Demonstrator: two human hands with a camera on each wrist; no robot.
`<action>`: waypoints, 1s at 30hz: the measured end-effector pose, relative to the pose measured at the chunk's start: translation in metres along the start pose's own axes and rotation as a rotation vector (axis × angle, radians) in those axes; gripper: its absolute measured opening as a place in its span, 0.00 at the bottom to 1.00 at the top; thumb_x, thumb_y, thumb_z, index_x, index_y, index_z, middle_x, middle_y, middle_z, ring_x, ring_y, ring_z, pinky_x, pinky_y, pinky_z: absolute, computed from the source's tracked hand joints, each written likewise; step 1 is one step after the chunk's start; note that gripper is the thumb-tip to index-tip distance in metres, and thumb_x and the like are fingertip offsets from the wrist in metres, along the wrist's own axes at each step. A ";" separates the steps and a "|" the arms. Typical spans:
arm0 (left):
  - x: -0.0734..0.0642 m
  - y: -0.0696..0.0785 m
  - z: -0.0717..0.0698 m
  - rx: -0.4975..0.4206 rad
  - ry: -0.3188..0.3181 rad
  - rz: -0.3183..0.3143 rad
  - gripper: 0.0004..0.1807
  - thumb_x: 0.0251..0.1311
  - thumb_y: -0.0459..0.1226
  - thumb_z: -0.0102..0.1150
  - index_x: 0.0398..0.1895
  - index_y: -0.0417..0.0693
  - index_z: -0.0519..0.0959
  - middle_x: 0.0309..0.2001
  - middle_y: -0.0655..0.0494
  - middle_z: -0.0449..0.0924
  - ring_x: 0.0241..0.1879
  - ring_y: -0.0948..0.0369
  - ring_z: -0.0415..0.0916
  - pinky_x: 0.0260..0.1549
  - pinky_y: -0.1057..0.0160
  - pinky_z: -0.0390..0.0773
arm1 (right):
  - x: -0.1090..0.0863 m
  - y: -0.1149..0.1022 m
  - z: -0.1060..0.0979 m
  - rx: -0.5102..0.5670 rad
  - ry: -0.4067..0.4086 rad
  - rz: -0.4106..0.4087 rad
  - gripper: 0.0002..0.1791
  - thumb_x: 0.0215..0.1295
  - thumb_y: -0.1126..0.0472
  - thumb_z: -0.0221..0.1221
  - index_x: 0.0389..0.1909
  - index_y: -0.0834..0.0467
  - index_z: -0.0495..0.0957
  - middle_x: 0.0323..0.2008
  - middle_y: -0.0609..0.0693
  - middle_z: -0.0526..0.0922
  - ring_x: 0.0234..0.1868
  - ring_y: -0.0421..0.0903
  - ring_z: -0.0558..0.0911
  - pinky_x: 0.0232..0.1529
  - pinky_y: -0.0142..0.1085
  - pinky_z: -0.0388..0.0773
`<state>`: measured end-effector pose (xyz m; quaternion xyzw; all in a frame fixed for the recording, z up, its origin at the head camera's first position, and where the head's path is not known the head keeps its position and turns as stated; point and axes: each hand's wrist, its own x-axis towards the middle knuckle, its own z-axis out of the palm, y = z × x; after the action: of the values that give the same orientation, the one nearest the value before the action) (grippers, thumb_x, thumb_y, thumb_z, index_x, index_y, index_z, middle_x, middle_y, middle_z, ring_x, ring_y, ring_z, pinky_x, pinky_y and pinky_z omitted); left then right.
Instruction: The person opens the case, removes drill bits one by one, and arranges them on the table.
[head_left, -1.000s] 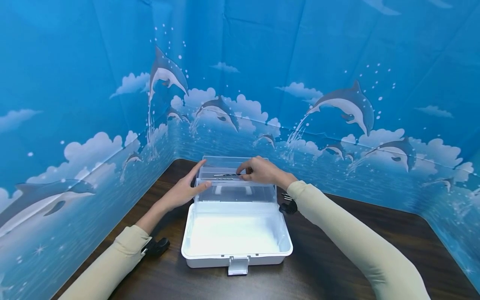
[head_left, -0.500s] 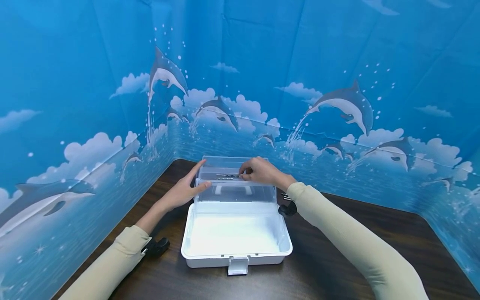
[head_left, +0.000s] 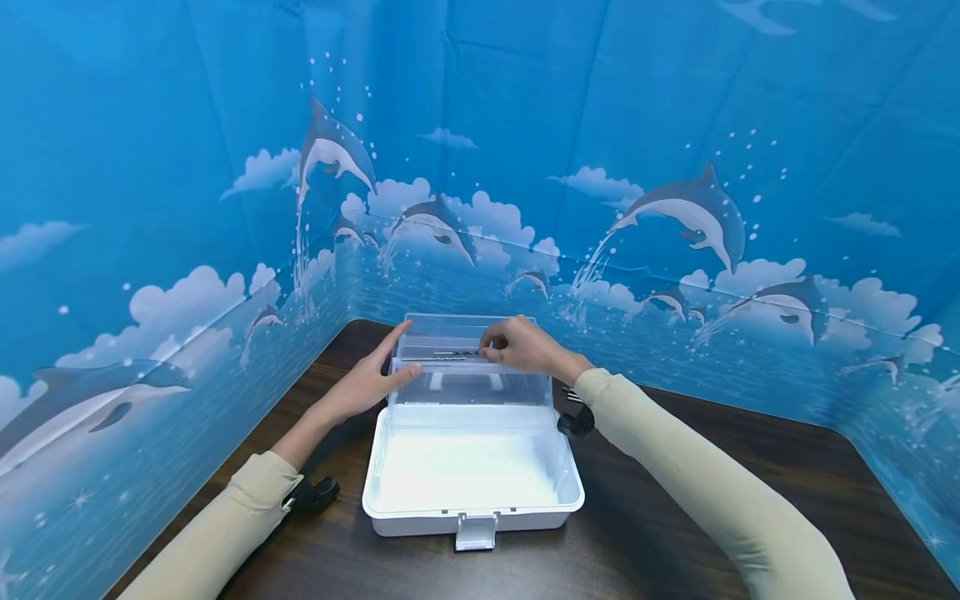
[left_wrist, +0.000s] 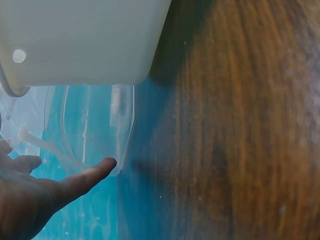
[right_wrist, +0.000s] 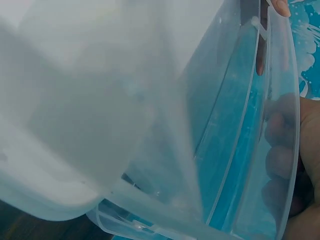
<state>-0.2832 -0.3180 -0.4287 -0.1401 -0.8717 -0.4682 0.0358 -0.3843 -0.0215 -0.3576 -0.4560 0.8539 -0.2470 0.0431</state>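
Note:
A white toolbox (head_left: 474, 523) stands with its clear lid (head_left: 474, 387) tipped back, and a clear tray (head_left: 420, 342) lies at the lid. Thin, dark, spiral-fluted drill bits (head_left: 450, 353) lie along the tray. My right hand (head_left: 525, 343) reaches in from the right, its thumb and fingertips pinching the end of one bit. Through the clear plastic in the right wrist view, the right fingers (right_wrist: 280, 162) show curled; the bit's tip is hidden there. My left hand (head_left: 367, 385) spans the left end, straight index finger at the back corner and thumb at the front edge.
The box's front latch (head_left: 476, 532) hangs down. Dark wooden table (head_left: 675, 500) surrounds the box. A blue dolphin-print curtain (head_left: 480, 167) encloses the table's back and sides. A black camera (head_left: 576, 421) sits on the right wrist, close to the box's right wall.
The right hand has shifted slightly right and lowered the pinched drill bit, now lying more level along the tray beside another. The left hand and the box have stayed put.

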 end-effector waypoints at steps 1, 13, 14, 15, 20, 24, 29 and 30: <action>0.000 0.000 0.000 -0.001 -0.001 0.003 0.49 0.71 0.58 0.57 0.84 0.68 0.38 0.82 0.53 0.34 0.77 0.37 0.42 0.59 0.21 0.54 | 0.000 0.001 0.000 0.008 0.005 0.001 0.07 0.74 0.61 0.62 0.44 0.56 0.88 0.24 0.43 0.82 0.20 0.43 0.74 0.23 0.36 0.68; -0.001 0.001 0.000 -0.007 0.003 0.008 0.48 0.71 0.58 0.56 0.84 0.69 0.38 0.82 0.54 0.34 0.77 0.38 0.40 0.60 0.21 0.52 | -0.007 0.005 -0.009 0.054 0.032 -0.009 0.08 0.75 0.61 0.60 0.44 0.56 0.87 0.20 0.48 0.80 0.18 0.44 0.70 0.22 0.36 0.64; -0.001 0.001 0.000 -0.008 0.002 0.006 0.48 0.71 0.58 0.56 0.84 0.68 0.38 0.82 0.54 0.34 0.77 0.38 0.40 0.60 0.21 0.52 | -0.008 0.005 -0.010 0.055 0.037 -0.012 0.08 0.75 0.61 0.60 0.44 0.57 0.88 0.19 0.48 0.79 0.18 0.44 0.69 0.22 0.36 0.63; -0.002 0.001 0.000 -0.007 0.004 0.005 0.48 0.71 0.58 0.57 0.84 0.69 0.38 0.82 0.54 0.34 0.77 0.38 0.40 0.60 0.21 0.52 | -0.009 0.005 -0.011 0.055 0.043 -0.018 0.08 0.75 0.62 0.60 0.44 0.57 0.88 0.18 0.48 0.78 0.17 0.44 0.68 0.22 0.36 0.63; -0.001 0.000 0.001 -0.010 0.009 0.003 0.49 0.70 0.58 0.57 0.84 0.69 0.39 0.82 0.55 0.35 0.77 0.38 0.41 0.59 0.21 0.53 | -0.015 0.008 -0.016 0.056 0.067 -0.028 0.08 0.75 0.61 0.60 0.43 0.58 0.87 0.17 0.48 0.74 0.17 0.43 0.66 0.23 0.37 0.62; 0.000 -0.002 0.002 -0.015 0.001 0.007 0.48 0.70 0.58 0.57 0.83 0.72 0.38 0.82 0.56 0.34 0.77 0.39 0.40 0.60 0.22 0.52 | -0.022 0.014 -0.019 0.049 0.083 -0.022 0.07 0.75 0.61 0.60 0.43 0.57 0.87 0.17 0.47 0.75 0.17 0.43 0.67 0.23 0.38 0.64; -0.001 -0.002 0.002 -0.015 0.005 0.005 0.48 0.70 0.58 0.57 0.83 0.73 0.39 0.82 0.57 0.34 0.77 0.40 0.40 0.60 0.22 0.52 | -0.033 0.021 -0.022 0.057 0.092 -0.015 0.07 0.75 0.61 0.60 0.44 0.56 0.86 0.18 0.47 0.76 0.18 0.44 0.67 0.25 0.39 0.66; -0.001 -0.002 0.002 -0.013 0.006 0.006 0.48 0.70 0.58 0.57 0.83 0.73 0.39 0.82 0.56 0.34 0.77 0.40 0.40 0.60 0.21 0.52 | -0.035 0.023 -0.023 0.063 0.091 -0.010 0.07 0.76 0.61 0.59 0.44 0.56 0.86 0.19 0.47 0.76 0.18 0.44 0.67 0.25 0.39 0.66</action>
<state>-0.2824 -0.3174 -0.4313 -0.1415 -0.8681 -0.4743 0.0387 -0.3878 0.0257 -0.3535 -0.4470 0.8445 -0.2946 0.0173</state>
